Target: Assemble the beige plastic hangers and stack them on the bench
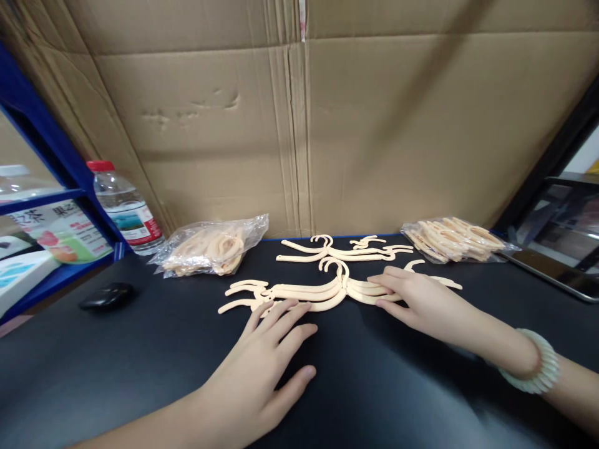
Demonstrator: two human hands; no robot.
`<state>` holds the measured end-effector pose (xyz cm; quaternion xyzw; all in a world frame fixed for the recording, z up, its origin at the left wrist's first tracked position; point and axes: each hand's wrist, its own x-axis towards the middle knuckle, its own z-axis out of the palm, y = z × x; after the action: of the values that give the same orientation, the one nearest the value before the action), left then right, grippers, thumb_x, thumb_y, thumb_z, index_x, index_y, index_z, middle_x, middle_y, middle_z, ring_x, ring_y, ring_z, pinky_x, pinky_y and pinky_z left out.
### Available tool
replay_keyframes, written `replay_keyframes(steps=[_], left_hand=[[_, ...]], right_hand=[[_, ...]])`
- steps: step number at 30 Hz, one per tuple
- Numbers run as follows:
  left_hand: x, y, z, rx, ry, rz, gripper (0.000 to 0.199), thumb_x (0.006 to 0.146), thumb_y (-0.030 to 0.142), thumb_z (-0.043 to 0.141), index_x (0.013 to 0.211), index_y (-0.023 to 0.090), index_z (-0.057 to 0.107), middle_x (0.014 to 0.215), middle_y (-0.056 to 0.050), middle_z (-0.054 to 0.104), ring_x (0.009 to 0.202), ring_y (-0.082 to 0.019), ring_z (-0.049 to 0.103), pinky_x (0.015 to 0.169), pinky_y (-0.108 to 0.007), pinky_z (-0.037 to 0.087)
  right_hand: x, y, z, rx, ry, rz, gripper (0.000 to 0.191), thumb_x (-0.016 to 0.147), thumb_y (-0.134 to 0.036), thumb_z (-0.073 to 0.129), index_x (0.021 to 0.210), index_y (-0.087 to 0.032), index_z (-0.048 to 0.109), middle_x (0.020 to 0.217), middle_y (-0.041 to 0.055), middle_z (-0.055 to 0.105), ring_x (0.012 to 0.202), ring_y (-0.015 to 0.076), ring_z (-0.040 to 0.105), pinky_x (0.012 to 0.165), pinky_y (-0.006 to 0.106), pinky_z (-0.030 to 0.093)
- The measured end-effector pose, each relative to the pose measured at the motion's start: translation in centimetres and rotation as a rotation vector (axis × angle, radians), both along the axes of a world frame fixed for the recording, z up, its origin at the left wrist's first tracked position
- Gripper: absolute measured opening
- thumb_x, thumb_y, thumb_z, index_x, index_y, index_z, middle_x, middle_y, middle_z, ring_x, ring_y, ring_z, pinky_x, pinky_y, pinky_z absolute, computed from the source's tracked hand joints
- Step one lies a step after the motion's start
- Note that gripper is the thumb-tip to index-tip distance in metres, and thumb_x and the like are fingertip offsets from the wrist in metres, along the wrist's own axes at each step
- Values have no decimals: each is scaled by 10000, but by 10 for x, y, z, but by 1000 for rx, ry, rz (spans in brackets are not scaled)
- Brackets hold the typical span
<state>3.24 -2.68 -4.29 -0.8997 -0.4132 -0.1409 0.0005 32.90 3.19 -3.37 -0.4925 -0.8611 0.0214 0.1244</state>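
Observation:
Two or more cream plastic folding clothes hangers point(322, 293) lie stacked, almost aligned, on the black table, their hooks pointing away from me. My left hand point(269, 355) is spread flat, its fingertips touching the near edge of the left arms. My right hand point(412, 296) is over the right arms, fingers on the far side and thumb on the near side, pinching them. It partly hides those arms. Behind this stack lie more folding hangers point(309, 254), unfolded, with their hooks also pointing away.
A clear bag of hangers point(213, 249) lies back left, another bag of hangers point(456, 239) back right beside a dark phone or tablet point(556, 274). At left are a black mouse point(107, 295), a red-capped water bottle point(125, 209) and a blue shelf point(51, 199). Cardboard point(210, 125) stands behind.

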Motion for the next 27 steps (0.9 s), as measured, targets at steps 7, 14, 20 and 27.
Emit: replay_keyframes(steps=[7, 14, 20, 27], left_hand=[[-5, 3, -2, -31, 21, -57, 397, 954, 348, 458, 1341, 260, 478, 1498, -84, 392, 1378, -309, 332, 1049, -550, 416], [-3, 3, -3, -3, -29, -54, 384, 937, 321, 485, 1314, 253, 506, 1487, -86, 402, 1372, -309, 352, 1075, -543, 395], [-4, 3, -2, -5, -31, -78, 389, 931, 311, 501, 1314, 244, 513, 1478, -93, 418, 1364, -317, 367, 1092, -540, 377], [-1, 2, -3, 32, -60, -53, 367, 925, 293, 515, 1288, 245, 544, 1466, -75, 443, 1364, -305, 373, 1122, -529, 340]], right_hand=[[2, 1, 1, -65, -19, 28, 205, 918, -142, 495, 1075, -192, 616, 976, 55, 556, 790, 200, 600, 736, 367, 515], [5, 3, -1, -54, -49, 43, 209, 919, -140, 484, 1067, -184, 625, 983, 66, 559, 794, 208, 618, 744, 364, 516], [9, 4, -3, -6, -22, 82, 233, 913, -139, 457, 1045, -192, 641, 986, 71, 566, 783, 195, 610, 730, 339, 509], [11, 7, -6, 8, -15, 96, 270, 934, -159, 433, 1123, -209, 619, 964, 62, 550, 755, 180, 588, 704, 319, 493]])
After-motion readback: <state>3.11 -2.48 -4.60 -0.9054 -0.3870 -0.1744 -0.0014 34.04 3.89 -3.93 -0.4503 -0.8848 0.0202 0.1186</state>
